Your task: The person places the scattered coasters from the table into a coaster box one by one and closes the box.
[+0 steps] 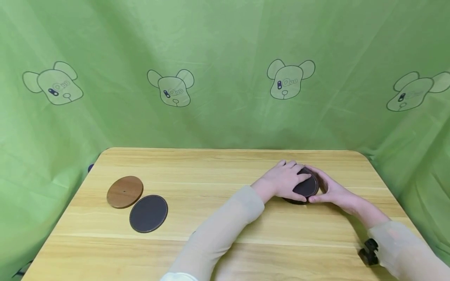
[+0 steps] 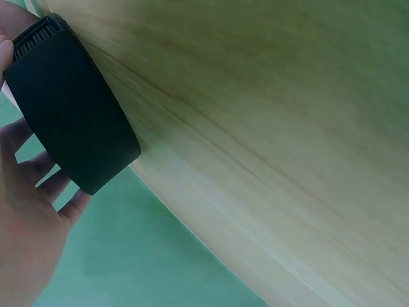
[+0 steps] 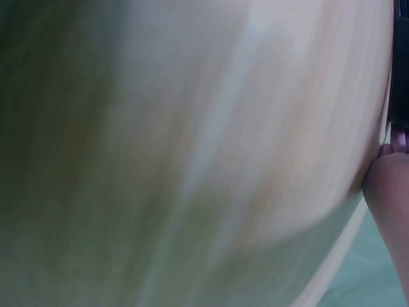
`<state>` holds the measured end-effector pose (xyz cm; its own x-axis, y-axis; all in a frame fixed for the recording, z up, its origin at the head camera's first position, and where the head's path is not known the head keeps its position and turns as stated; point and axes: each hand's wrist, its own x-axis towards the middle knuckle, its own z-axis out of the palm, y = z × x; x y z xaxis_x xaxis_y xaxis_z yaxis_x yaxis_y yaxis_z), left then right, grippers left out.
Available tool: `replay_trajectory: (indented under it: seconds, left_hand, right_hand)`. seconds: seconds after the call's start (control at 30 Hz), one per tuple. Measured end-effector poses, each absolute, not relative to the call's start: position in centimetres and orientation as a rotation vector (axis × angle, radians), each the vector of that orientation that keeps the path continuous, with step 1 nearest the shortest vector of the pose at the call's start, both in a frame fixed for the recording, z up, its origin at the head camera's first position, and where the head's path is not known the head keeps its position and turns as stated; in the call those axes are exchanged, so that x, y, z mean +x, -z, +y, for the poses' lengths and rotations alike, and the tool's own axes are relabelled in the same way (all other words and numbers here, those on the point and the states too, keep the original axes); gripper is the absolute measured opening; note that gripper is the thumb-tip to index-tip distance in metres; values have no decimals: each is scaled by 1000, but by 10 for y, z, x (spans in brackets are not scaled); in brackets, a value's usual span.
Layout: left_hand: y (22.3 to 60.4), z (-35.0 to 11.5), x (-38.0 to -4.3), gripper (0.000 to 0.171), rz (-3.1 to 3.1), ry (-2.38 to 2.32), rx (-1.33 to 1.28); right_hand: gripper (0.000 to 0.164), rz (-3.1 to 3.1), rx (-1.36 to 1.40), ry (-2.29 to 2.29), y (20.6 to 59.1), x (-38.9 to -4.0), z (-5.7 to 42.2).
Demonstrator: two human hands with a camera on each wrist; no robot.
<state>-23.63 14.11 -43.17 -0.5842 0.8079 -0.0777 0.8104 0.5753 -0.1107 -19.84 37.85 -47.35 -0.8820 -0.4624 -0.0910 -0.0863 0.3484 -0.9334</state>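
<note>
Toward the right of the table, both hands are at a dark round coaster holder [image 1: 306,188] with a stitched-looking rim. My left hand [image 1: 283,181] grips its left side, one finger lying across the dark top and the thumb at the near edge. My right hand [image 1: 332,191] holds the right side, thumb in front and fingers around the back. In the left wrist view, the black holder [image 2: 73,105] shows a smooth curved wall and a ribbed end. Only a sliver of the holder [image 3: 401,70] enters the right wrist view. Its inside is hidden.
On the table's left lie a brown wooden disc [image 1: 125,192] with a small centre dot and a dark round coaster [image 1: 149,214], side by side. The wooden table [image 1: 211,168] backs onto a green curtain [image 1: 228,121]. A black device [image 1: 369,251] sits by the right sleeve.
</note>
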Motion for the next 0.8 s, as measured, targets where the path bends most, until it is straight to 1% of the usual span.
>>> replay_trajectory:
  seconds: [0.27,0.43,0.8]
  left_hand:
    - [430,136,-237,84,2749,158,1424]
    - [429,129,-240,81,2726,127,1472]
    - [429,94,-246,72,2740,144,1509]
  right_hand:
    - [104,2277,-491,1548,474,-197,378]
    - [103,2279,-514,1562,476,-197,379]
    - [103,2279,-522,1575,477,-198,379]
